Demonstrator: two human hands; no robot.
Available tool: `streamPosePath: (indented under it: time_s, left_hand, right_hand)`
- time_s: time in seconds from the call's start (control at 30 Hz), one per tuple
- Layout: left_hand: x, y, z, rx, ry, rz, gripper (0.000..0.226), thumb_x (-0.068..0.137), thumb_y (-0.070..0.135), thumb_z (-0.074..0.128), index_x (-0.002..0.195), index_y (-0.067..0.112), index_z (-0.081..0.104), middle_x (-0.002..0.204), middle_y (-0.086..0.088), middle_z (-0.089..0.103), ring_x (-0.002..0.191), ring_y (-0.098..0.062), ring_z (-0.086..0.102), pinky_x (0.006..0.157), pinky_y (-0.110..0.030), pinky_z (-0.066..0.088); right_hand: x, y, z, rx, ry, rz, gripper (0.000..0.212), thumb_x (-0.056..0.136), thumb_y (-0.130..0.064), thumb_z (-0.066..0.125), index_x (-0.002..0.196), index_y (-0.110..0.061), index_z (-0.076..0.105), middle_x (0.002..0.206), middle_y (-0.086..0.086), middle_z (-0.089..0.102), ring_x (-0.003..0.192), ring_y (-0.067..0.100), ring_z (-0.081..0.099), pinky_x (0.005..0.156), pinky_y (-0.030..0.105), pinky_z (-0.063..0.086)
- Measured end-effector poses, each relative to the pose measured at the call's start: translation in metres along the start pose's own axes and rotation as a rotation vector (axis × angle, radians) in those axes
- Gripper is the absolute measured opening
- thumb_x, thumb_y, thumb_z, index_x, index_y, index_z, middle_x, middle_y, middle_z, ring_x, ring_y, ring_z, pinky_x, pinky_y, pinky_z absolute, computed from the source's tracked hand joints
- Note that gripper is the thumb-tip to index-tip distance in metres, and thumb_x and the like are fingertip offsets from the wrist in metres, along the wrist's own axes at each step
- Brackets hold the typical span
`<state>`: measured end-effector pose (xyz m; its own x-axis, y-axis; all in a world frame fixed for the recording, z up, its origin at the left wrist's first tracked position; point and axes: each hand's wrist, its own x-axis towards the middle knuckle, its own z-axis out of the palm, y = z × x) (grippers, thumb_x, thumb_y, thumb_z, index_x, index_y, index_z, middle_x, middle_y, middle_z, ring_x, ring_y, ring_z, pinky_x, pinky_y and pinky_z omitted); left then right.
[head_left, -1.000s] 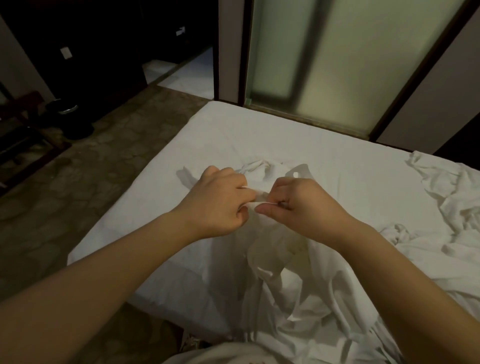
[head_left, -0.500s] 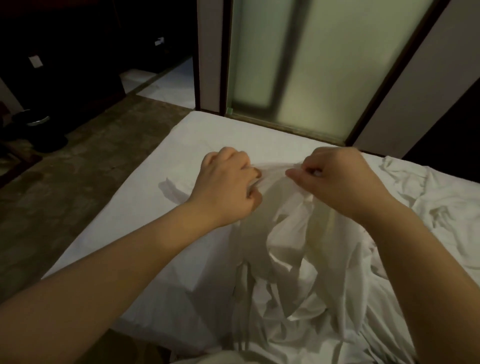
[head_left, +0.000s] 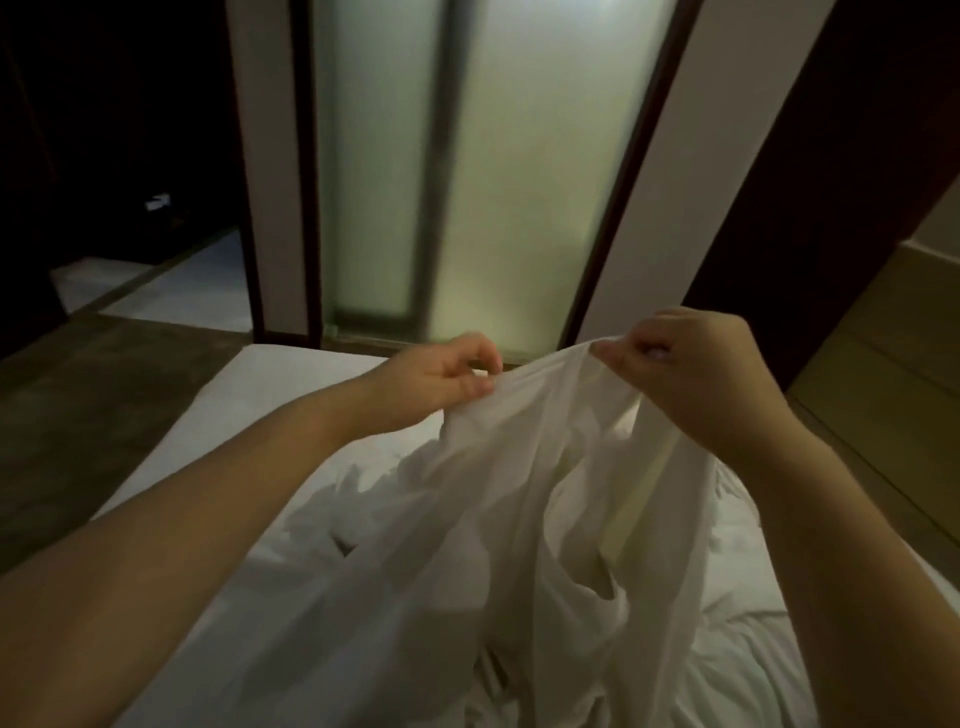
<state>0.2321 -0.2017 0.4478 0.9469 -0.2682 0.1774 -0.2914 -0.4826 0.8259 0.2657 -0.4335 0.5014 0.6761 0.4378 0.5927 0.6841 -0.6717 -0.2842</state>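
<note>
Plainly, the left hand pinched the top edge of the cloth between thumb and curled fingers, raised above the bed. Between the hands that edge ran as a short, slightly sagging band. From it the cloth hung down in long loose folds, its lower part lying crumpled on the bed near the person. It looked thin, white and very soft, light enough for two fingertip pinches to carry. It seemed to have no stiffness of its own and would take whatever shape the grip gave it. Smooth weave of that sort would likely slip from a loose pinch, so a hem or seam was the surer place to hold. The corners, held well apart, would serve best for spreading it flat. Whether the held edge was a hem or an opening I could not tell. The right hand pinched the same edge a little apart from the left, fingers curled round a small bunch of fabric. Behind stood a frosted door
</note>
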Motion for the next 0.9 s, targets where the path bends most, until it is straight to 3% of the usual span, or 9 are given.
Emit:
streamPosePath:
  time_s: [0.1,0.17,0.27,0.37,0.57,0.73,0.9]
  left_hand:
    - [0.010,-0.005,-0.004,0.228,-0.227,-0.051,0.006,0.092,0.036,0.053,0.096,0.041,0.055,0.096,0.011,0.065,0.087,-0.004,0.062,0.078,-0.020,0.048]
    - [0.015,-0.005,-0.010,0.155,-0.279,-0.072,0.014,0.092,0.042,0.047,0.100,0.037,0.058,0.097,0.015,0.063,0.089,-0.003,0.059,0.082,-0.021,0.046]
    - [0.023,-0.013,-0.021,-0.050,-0.254,-0.062,0.023,0.094,0.037,0.041,0.093,0.025,0.060,0.081,0.014,0.055,0.070,0.001,0.050,0.071,-0.019,0.043]
    - [0.029,-0.023,-0.027,-0.224,-0.166,-0.003,0.011,0.093,0.021,0.054,0.084,0.017,0.057,0.078,0.005,0.053,0.075,-0.006,0.051,0.073,-0.025,0.047]
    - [0.033,-0.031,-0.028,0.148,-0.136,0.012,0.008,0.089,0.019,0.062,0.088,0.027,0.063,0.080,0.007,0.061,0.072,-0.005,0.054,0.071,-0.019,0.044]
    - [0.029,-0.031,-0.025,0.067,-0.263,-0.070,0.014,0.091,0.022,0.057,0.091,0.030,0.068,0.091,0.012,0.067,0.087,-0.006,0.063,0.075,-0.019,0.050]
    - [0.027,-0.027,-0.019,-0.060,-0.390,-0.121,0.015,0.092,0.021,0.054,0.091,0.026,0.069,0.085,0.013,0.068,0.085,-0.009,0.066,0.071,-0.020,0.053]
  right_hand:
    - [-0.004,0.002,0.004,-0.029,-0.019,0.039,0.033,0.084,-0.034,0.065,0.070,-0.005,0.070,0.065,0.002,0.058,0.059,0.015,0.056,0.062,0.035,0.050]
    - [-0.006,0.002,0.004,-0.024,-0.043,0.070,0.031,0.083,-0.034,0.064,0.072,-0.006,0.072,0.066,-0.001,0.059,0.060,0.012,0.056,0.061,0.031,0.050]
    - [-0.006,0.005,0.004,-0.015,-0.064,0.108,0.031,0.082,-0.035,0.065,0.071,-0.006,0.071,0.068,0.004,0.062,0.063,0.018,0.059,0.065,0.041,0.052]
    - [-0.006,0.003,0.008,-0.005,-0.123,0.159,0.038,0.079,-0.044,0.060,0.072,-0.008,0.071,0.068,0.006,0.064,0.064,0.019,0.061,0.066,0.044,0.053]
    - [-0.011,-0.003,0.023,-0.021,-0.208,0.206,0.043,0.076,-0.050,0.057,0.075,-0.011,0.073,0.070,-0.002,0.062,0.065,0.013,0.058,0.067,0.042,0.053]
    - [-0.013,-0.001,0.027,-0.039,-0.205,0.218,0.037,0.079,-0.045,0.061,0.074,-0.010,0.072,0.069,-0.002,0.060,0.063,0.013,0.057,0.066,0.042,0.053]
    - [-0.020,-0.005,0.028,-0.025,-0.237,0.232,0.028,0.083,-0.036,0.066,0.068,-0.012,0.067,0.068,-0.001,0.057,0.063,0.015,0.053,0.064,0.034,0.047]
